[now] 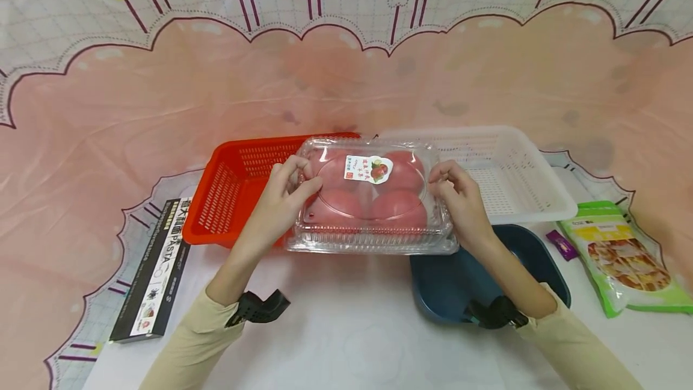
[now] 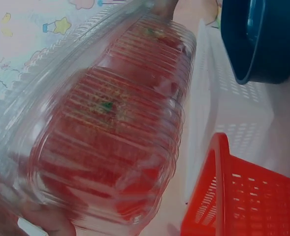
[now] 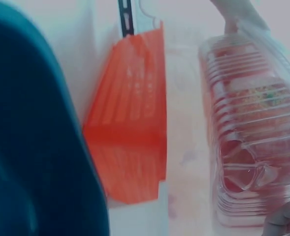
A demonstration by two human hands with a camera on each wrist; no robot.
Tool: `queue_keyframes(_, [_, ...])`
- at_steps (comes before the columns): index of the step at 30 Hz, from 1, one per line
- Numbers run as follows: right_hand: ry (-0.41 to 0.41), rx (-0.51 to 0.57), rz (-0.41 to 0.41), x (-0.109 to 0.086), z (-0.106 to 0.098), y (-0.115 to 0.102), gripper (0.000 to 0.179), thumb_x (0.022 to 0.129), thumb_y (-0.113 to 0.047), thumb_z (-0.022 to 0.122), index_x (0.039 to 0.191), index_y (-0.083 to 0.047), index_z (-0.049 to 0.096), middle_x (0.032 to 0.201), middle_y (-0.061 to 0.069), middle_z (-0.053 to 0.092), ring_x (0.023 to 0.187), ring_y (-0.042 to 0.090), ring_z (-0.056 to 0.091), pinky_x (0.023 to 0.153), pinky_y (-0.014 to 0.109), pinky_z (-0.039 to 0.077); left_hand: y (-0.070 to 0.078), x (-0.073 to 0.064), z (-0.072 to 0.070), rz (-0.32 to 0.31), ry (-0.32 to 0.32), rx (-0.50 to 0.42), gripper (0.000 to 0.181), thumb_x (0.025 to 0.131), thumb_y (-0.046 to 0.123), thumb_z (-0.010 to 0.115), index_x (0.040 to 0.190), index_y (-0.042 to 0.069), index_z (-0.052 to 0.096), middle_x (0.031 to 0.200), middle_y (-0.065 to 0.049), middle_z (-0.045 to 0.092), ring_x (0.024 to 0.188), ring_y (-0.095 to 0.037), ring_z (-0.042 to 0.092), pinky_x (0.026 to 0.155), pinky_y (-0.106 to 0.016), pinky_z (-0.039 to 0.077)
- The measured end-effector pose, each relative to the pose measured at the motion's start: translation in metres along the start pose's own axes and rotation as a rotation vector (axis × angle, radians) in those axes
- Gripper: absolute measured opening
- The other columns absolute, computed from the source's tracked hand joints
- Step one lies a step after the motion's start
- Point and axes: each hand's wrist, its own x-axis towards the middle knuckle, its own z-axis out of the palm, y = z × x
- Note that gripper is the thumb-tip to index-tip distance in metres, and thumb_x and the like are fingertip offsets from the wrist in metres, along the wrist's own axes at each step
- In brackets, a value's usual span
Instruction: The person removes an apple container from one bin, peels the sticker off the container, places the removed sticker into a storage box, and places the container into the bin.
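Note:
Both hands hold a clear plastic clamshell box (image 1: pixel 373 244) by its sides, raised over the table. Inside sit several large red tomatoes (image 1: pixel 399 208) beneath a lid with a white fruit label (image 1: pixel 360 168). My left hand (image 1: pixel 278 197) grips the left edge, its thumb lying over the lid. On the opposite edge, the fingers of my right hand (image 1: pixel 460 200) are curled against the side. From below, the left wrist view shows the ribbed base and a tomato's green stem end (image 2: pixel 107 105). Fingertips of the right hand (image 3: pixel 285 219) appear at the box's corner in the right wrist view.
Behind the box stand a red basket (image 1: pixel 216 221) and a white basket (image 1: pixel 552 194). A dark blue basin (image 1: pixel 441 294) lies under my right forearm. At left is a black-and-white pasta box (image 1: pixel 154 275); at right, a small purple packet (image 1: pixel 562 245) and a green food bag (image 1: pixel 622 263).

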Motion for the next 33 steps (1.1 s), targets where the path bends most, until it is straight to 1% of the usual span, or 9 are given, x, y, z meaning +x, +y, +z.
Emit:
queue_keyframes(5, [-0.022, -0.024, 0.002, -0.007, 0.011, -0.003, 0.026, 0.086, 0.003, 0.045, 0.083, -0.02, 0.055, 0.097, -0.002, 0.05, 0.067, 0.006, 0.045, 0.054, 0.018, 0.04, -0.006, -0.011, -0.011, -0.017, -0.009, 0.006, 0.018, 0.096, 0.029, 0.057, 0.1, 0.014, 0.048, 0.098, -0.009, 0.037, 0.097, -0.023, 0.037, 0.065, -0.032, 0.038])
queue_keyframes(8, [-0.039, -0.044, 0.005, -0.012, 0.016, -0.003, 0.024, 0.086, 0.003, 0.046, 0.084, -0.02, 0.055, 0.096, -0.001, 0.049, 0.063, 0.006, 0.046, 0.053, 0.019, 0.041, -0.009, -0.017, -0.016, -0.02, -0.014, 0.008, 0.018, 0.096, 0.028, 0.057, 0.101, 0.014, 0.047, 0.1, -0.01, 0.038, 0.099, -0.023, 0.037, 0.066, -0.032, 0.042])
queue_keyframes(13, [-0.053, -0.115, 0.005, -0.019, 0.022, -0.004, 0.015, 0.086, 0.001, 0.049, 0.087, -0.013, 0.055, 0.093, -0.003, 0.051, 0.072, 0.01, 0.048, 0.058, 0.021, 0.042, -0.013, -0.03, -0.021, -0.006, -0.021, 0.001, 0.019, 0.095, 0.025, 0.058, 0.101, 0.01, 0.047, 0.101, -0.01, 0.04, 0.101, -0.021, 0.037, 0.069, -0.03, 0.046])
queue_keyframes(17, [-0.078, -0.178, 0.011, -0.027, 0.027, -0.005, 0.008, 0.087, -0.002, 0.048, 0.091, -0.004, 0.054, 0.095, -0.006, 0.052, 0.08, 0.015, 0.049, 0.063, 0.023, 0.042, -0.019, -0.043, -0.024, -0.012, -0.035, -0.015, 0.019, 0.096, 0.023, 0.057, 0.102, 0.008, 0.047, 0.105, -0.011, 0.043, 0.11, -0.023, 0.038, 0.082, -0.039, 0.054])
queue_keyframes(18, [-0.092, -0.186, 0.013, -0.029, 0.028, -0.006, 0.008, 0.087, -0.002, 0.047, 0.092, -0.003, 0.053, 0.095, -0.005, 0.052, 0.078, 0.016, 0.048, 0.062, 0.024, 0.041, -0.021, -0.046, -0.025, -0.017, -0.037, -0.016, 0.019, 0.096, 0.023, 0.057, 0.102, 0.008, 0.047, 0.106, -0.011, 0.044, 0.112, -0.023, 0.038, 0.083, -0.041, 0.054])
queue_keyframes(22, [-0.151, -0.215, 0.008, -0.037, 0.032, -0.006, 0.009, 0.087, -0.003, 0.046, 0.093, -0.005, 0.052, 0.095, 0.0, 0.05, 0.072, 0.019, 0.047, 0.059, 0.025, 0.04, -0.024, -0.058, -0.03, -0.025, -0.043, -0.013, 0.018, 0.096, 0.022, 0.057, 0.102, 0.009, 0.047, 0.107, -0.012, 0.044, 0.113, -0.025, 0.038, 0.084, -0.044, 0.054])
queue_keyframes(26, [-0.211, -0.24, 0.006, -0.044, 0.036, -0.005, 0.009, 0.088, -0.003, 0.047, 0.094, -0.009, 0.051, 0.085, 0.005, 0.047, 0.062, 0.017, 0.042, 0.052, 0.025, 0.037, -0.027, -0.068, -0.033, -0.014, -0.041, -0.011, 0.018, 0.096, 0.021, 0.057, 0.102, 0.008, 0.046, 0.106, -0.01, 0.044, 0.112, -0.023, 0.038, 0.086, -0.045, 0.052])
queue_keyframes(29, [-0.264, -0.248, -0.006, -0.049, 0.038, -0.003, 0.009, 0.09, -0.002, 0.047, 0.095, -0.009, 0.05, 0.076, 0.007, 0.044, 0.056, 0.015, 0.039, 0.048, 0.025, 0.035, -0.03, -0.078, -0.034, -0.005, -0.047, -0.014, 0.017, 0.097, 0.019, 0.056, 0.103, 0.007, 0.045, 0.107, -0.01, 0.043, 0.117, -0.024, 0.037, 0.092, -0.053, 0.05])
queue_keyframes(33, [-0.317, -0.279, -0.022, -0.057, 0.041, 0.0, 0.013, 0.09, 0.0, 0.046, 0.097, -0.01, 0.049, 0.082, 0.007, 0.045, 0.057, 0.016, 0.04, 0.049, 0.025, 0.036, -0.034, -0.093, -0.036, -0.015, -0.061, 0.0, 0.016, 0.097, 0.02, 0.055, 0.102, 0.009, 0.044, 0.108, -0.009, 0.041, 0.121, -0.025, 0.034, 0.093, -0.054, 0.046])
